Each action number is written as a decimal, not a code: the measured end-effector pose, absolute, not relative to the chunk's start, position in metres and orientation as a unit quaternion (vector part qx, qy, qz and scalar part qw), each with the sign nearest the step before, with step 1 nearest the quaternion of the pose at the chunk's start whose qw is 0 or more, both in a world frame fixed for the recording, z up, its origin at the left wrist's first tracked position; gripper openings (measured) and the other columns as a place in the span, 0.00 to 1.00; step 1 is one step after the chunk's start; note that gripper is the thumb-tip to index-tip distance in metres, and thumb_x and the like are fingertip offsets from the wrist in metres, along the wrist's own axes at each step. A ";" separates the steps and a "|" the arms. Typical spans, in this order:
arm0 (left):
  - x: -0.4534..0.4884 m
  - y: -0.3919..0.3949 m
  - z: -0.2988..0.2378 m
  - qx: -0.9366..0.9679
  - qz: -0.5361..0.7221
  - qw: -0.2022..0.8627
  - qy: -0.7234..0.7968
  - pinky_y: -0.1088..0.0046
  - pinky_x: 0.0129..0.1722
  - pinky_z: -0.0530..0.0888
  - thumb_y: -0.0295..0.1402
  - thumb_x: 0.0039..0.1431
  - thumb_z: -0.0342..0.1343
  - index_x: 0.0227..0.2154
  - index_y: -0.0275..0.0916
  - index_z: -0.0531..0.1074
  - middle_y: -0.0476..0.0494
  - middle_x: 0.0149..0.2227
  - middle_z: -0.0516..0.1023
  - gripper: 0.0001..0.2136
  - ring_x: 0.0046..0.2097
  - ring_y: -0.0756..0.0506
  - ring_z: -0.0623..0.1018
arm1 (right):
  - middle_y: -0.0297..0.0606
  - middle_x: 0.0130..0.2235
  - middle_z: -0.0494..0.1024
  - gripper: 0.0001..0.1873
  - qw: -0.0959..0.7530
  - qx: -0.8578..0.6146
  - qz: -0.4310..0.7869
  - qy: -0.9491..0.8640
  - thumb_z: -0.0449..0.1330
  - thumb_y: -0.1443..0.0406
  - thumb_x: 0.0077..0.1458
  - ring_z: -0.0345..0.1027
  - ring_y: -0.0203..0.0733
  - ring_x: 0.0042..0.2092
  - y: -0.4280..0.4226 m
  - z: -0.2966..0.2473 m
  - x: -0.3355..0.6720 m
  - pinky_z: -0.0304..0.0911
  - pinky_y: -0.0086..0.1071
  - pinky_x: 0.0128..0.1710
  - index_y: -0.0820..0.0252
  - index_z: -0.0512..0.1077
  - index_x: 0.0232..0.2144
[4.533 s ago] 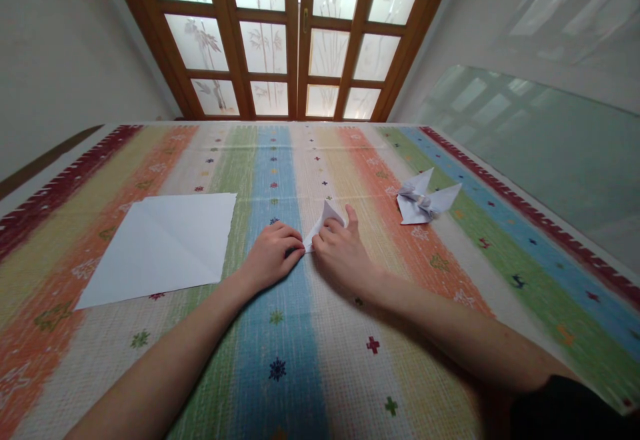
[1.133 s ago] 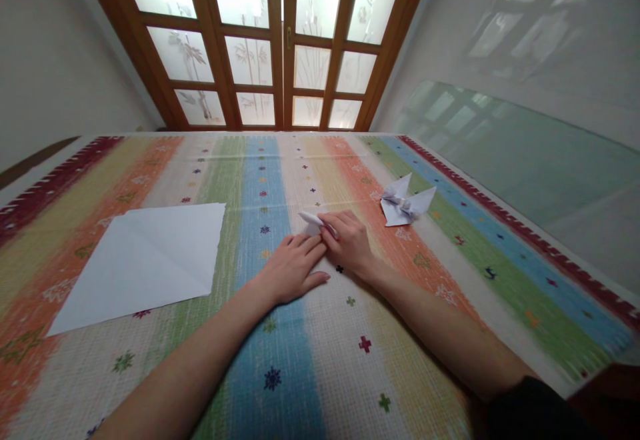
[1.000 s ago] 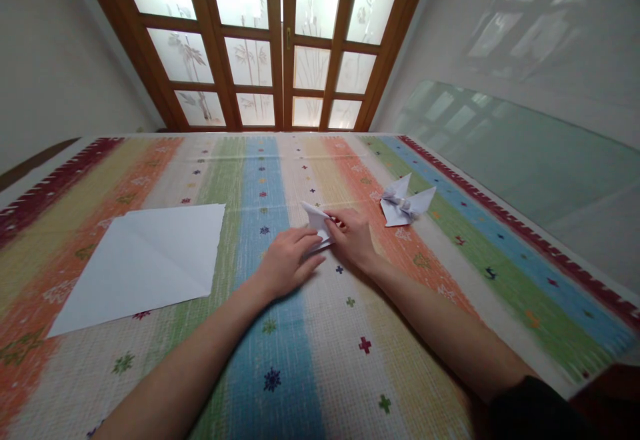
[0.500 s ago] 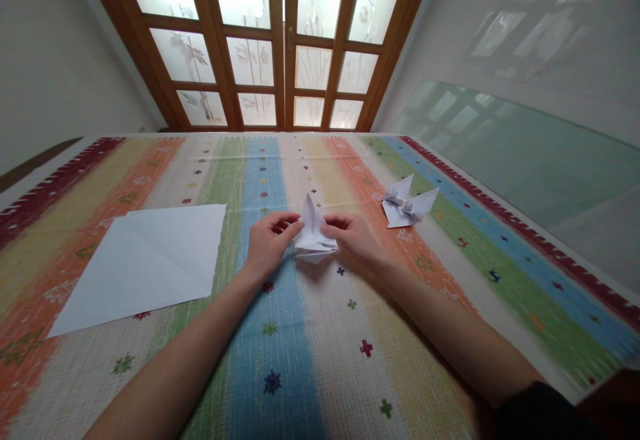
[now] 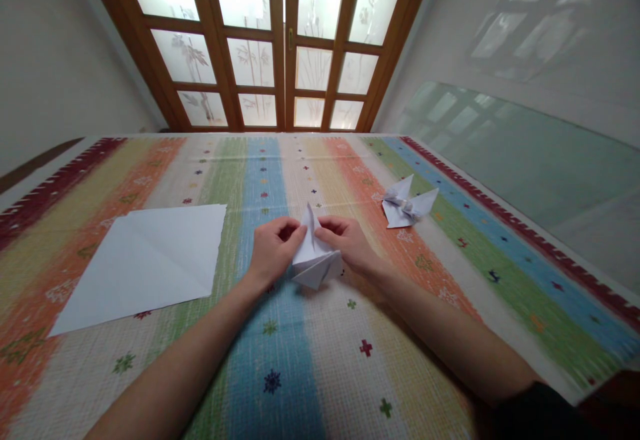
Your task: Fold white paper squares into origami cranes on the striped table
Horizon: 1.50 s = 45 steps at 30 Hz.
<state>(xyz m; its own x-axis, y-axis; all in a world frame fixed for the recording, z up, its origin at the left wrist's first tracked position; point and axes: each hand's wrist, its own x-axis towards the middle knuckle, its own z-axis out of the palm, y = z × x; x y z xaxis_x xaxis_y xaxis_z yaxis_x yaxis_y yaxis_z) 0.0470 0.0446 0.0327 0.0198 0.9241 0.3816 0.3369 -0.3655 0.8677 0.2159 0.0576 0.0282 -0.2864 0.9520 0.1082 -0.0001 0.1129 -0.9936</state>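
Note:
A folded white piece of paper (image 5: 315, 260), with a pointed tip at its far end and wider flaps nearer me, is held over the middle of the table. My left hand (image 5: 274, 245) pinches its left side between thumb and curled fingers. On the right side, my right hand (image 5: 347, 241) grips it the same way, thumb lying on the paper near the tip. The undersides of the fold and some fingertips are hidden.
White paper sheets (image 5: 145, 260) lie flat to the left. Folded paper pieces with pointed ends (image 5: 407, 205) rest to the right. A striped, patterned tablecloth (image 5: 270, 353) covers the table. Wood-framed glass doors (image 5: 285, 80) stand beyond, and a glossy wall (image 5: 525, 93) runs along the right.
The folded paper has tilted and come slightly nearer me, its lower flaps now showing more broadly. Both thumbs have moved closer together near the tip.

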 end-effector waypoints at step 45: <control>0.047 0.043 0.042 0.687 0.519 0.231 0.452 0.75 0.27 0.66 0.35 0.57 0.54 0.22 0.38 0.73 0.50 0.22 0.73 0.11 0.25 0.51 0.69 | 0.29 0.22 0.68 0.12 0.407 -0.375 0.539 -0.634 0.60 0.58 0.51 0.58 0.30 0.25 0.045 0.032 0.206 0.55 0.27 0.26 0.61 0.73 0.24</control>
<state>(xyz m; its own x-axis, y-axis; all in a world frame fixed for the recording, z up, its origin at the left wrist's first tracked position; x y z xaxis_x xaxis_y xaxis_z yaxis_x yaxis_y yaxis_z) 0.0472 0.0428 0.0417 0.0517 0.8619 0.5044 0.3814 -0.4839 0.7877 0.2063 0.0453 0.0317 -0.3865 0.9155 0.1122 0.0363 0.1367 -0.9899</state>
